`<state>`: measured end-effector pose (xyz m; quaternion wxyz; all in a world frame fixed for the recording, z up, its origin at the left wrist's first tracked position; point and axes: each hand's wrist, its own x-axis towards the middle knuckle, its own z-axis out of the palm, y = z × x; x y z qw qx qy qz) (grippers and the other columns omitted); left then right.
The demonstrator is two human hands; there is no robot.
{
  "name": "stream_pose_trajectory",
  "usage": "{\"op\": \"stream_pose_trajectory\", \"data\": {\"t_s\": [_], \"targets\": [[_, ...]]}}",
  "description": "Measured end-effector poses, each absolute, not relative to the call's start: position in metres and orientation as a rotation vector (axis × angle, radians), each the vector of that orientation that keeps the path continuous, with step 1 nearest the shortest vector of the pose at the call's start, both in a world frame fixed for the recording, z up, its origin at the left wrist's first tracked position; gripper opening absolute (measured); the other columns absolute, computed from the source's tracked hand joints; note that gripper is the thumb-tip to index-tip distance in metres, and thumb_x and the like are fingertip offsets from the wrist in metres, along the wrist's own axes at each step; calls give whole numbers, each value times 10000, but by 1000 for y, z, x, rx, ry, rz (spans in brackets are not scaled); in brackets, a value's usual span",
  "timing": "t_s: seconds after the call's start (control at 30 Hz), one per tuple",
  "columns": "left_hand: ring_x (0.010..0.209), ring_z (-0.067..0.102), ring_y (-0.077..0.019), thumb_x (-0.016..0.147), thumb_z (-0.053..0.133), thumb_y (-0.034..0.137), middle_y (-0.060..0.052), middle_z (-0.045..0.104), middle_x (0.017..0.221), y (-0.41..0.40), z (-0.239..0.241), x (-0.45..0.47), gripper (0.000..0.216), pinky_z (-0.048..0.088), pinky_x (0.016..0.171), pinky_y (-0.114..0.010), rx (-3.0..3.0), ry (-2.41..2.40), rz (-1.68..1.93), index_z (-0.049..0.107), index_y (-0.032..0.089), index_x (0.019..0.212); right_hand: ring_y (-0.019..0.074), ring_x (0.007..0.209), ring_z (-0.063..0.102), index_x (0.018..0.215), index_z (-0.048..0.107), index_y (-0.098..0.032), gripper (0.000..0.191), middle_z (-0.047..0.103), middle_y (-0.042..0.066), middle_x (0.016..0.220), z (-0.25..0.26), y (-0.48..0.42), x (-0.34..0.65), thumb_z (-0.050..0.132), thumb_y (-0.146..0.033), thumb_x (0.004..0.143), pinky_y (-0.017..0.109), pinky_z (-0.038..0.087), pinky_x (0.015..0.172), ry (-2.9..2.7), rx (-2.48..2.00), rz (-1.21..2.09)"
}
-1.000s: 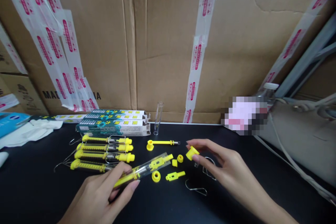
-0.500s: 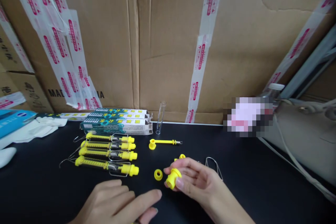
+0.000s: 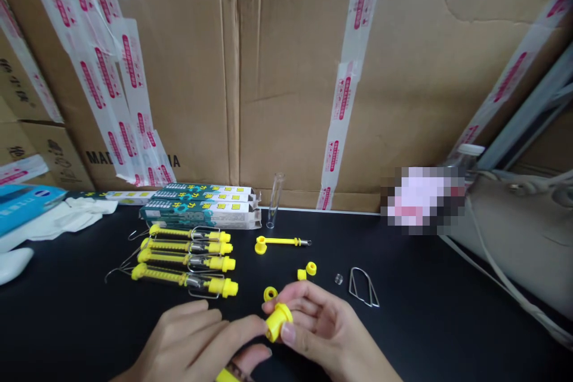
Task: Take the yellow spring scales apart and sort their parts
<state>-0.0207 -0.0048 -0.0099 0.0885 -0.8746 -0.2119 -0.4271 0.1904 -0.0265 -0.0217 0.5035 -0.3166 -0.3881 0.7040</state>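
My right hand (image 3: 320,334) pinches a yellow plastic cap (image 3: 277,322) between thumb and fingers at the bottom centre. My left hand (image 3: 197,346) is closed around a clear tube with a yellow insert (image 3: 228,374); only its end peeks out under my fingers. My left forefinger reaches to the cap. Just beyond the hands lie a yellow ring (image 3: 270,293), two small yellow pieces (image 3: 307,271) and a bent wire clip (image 3: 363,286). A yellow rod with a hook (image 3: 280,243) lies further back.
Several finished yellow spring scales (image 3: 185,259) lie in a row at left on the black table (image 3: 447,322). Behind them are printed boxes (image 3: 201,209), an upright clear tube (image 3: 274,200) and a taped cardboard wall (image 3: 286,71). White gloves (image 3: 67,218) are far left.
My right hand carried the yellow cap from the table's middle toward me and to the left hand. The left hand pulled the tube down toward the frame's bottom edge, hiding most of it.
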Motion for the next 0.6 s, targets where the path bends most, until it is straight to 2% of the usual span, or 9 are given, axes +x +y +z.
{"op": "stream_pose_trajectory", "data": {"t_s": [0.13, 0.33, 0.6], "targets": [[456, 568, -78, 982, 620, 202, 84, 647, 611, -4, -8, -20, 55, 462, 555, -261, -2585, -628, -1285, 665, 174, 996, 94, 837, 753, 928, 738, -187, 350, 809, 23, 956, -22, -26, 189, 960, -271, 671, 183, 556, 819, -927, -753, 1703], [423, 530, -78, 984, 588, 155, 69, 640, 603, -4, -6, -21, 80, 406, 459, -253, -2654, -599, -1244, 650, 172, 937, 98, 831, 756, 903, 726, -183, 332, 807, 25, 987, -21, -28, 187, 958, -244, 674, 202, 565, 812, -914, -733, 1737], [396, 539, -66, 997, 577, 199, 99, 621, 534, -4, -3, -18, 125, 436, 500, -246, -2466, -590, -1307, 674, 203, 919, 98, 829, 754, 912, 733, -180, 343, 811, 34, 973, -21, -28, 189, 960, -264, 670, 192, 562, 812, -906, -746, 1717]]}}
